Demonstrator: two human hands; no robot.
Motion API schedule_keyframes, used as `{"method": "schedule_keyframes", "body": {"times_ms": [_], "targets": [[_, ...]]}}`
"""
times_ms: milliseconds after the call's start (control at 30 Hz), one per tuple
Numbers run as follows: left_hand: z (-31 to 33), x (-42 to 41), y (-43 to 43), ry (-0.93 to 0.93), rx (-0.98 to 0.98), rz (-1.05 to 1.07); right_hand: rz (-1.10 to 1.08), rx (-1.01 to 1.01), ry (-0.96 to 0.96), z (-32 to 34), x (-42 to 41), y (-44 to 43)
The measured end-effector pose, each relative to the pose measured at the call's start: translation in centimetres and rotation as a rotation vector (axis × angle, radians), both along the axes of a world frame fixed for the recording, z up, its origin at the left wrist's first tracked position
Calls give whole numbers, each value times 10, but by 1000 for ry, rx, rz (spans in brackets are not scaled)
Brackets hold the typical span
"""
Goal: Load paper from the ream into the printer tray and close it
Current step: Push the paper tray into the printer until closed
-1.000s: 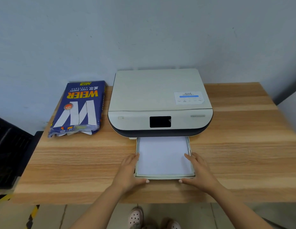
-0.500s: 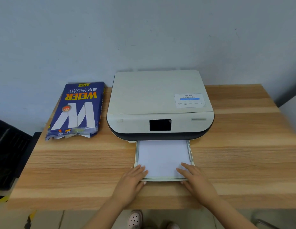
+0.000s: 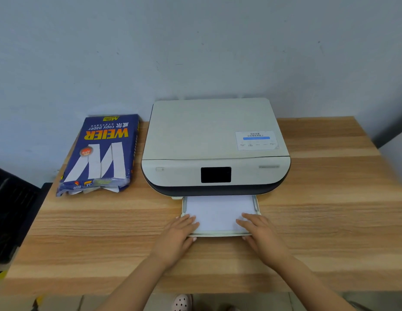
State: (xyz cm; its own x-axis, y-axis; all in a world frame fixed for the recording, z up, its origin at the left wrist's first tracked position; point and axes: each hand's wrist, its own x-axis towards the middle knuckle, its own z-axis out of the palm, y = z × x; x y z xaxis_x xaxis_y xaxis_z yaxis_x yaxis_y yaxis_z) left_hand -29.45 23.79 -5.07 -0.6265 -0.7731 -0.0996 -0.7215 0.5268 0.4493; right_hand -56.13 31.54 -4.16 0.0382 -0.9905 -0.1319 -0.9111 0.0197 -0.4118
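A white printer [image 3: 209,131] with a dark screen stands on the wooden table [image 3: 330,221]. Its paper tray [image 3: 218,234] sticks out part way from the front, with white paper [image 3: 218,212] lying flat in it. My left hand [image 3: 177,236] grips the tray's front left corner, fingers flat on the paper and thumb at the front edge. My right hand [image 3: 263,234] holds the front right corner the same way. The blue ream [image 3: 103,153] lies left of the printer, its near end torn open.
A grey wall runs right behind the printer and the ream. A black object [image 3: 11,216] stands beside the table's left edge. My shoe [image 3: 182,303] shows below the table's front edge.
My hands moved from the tray's sides to its front corners. The tray has slid further into the printer, so less of it shows.
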Motion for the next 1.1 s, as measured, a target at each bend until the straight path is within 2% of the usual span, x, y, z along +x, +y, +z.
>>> {"method": "schedule_keyframes", "body": {"times_ms": [233, 433, 600, 733, 1100], "targets": [[7, -8, -12, 26, -130, 94, -85, -78, 26, 8, 6, -19], [3, -15, -6, 80, -85, 267, -173, -79, -71, 0, 10, -21], [-11, -12, 30, 88, -80, 271, -135, -165, -40, -19, 18, 7], [-16, -9, 49, -21, -91, 195, -34, -109, 89, -34, 21, 28], [-12, -19, 38, -120, -46, 184, -8, -114, 170, -28, 17, 14]]}}
